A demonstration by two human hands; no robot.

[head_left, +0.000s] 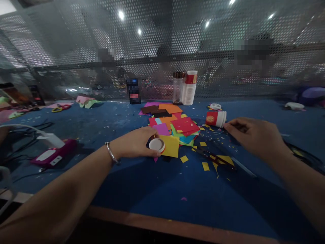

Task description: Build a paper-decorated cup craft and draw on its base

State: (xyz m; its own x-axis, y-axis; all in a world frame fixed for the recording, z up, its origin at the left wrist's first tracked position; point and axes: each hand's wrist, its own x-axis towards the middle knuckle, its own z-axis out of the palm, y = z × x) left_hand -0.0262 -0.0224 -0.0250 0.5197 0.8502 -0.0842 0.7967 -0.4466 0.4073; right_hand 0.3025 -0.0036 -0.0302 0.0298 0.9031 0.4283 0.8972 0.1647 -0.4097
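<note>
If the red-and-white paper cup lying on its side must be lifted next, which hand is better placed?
Probably the right hand: it is close beside the white end of the cup. The left hand is farther away and occupied, holding a round white object with a red edge.

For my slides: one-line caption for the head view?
Left hand holding a round white object, right hand beside a sideways cup, colored paper between.

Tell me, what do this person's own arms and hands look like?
They are ordinary human ones. The left hand and right hand wear no gloves, and no sleeves show on the forearms. A slim, shiny, silver-coloured bangle circles the left wrist; no jewellery shows on the right.
</note>
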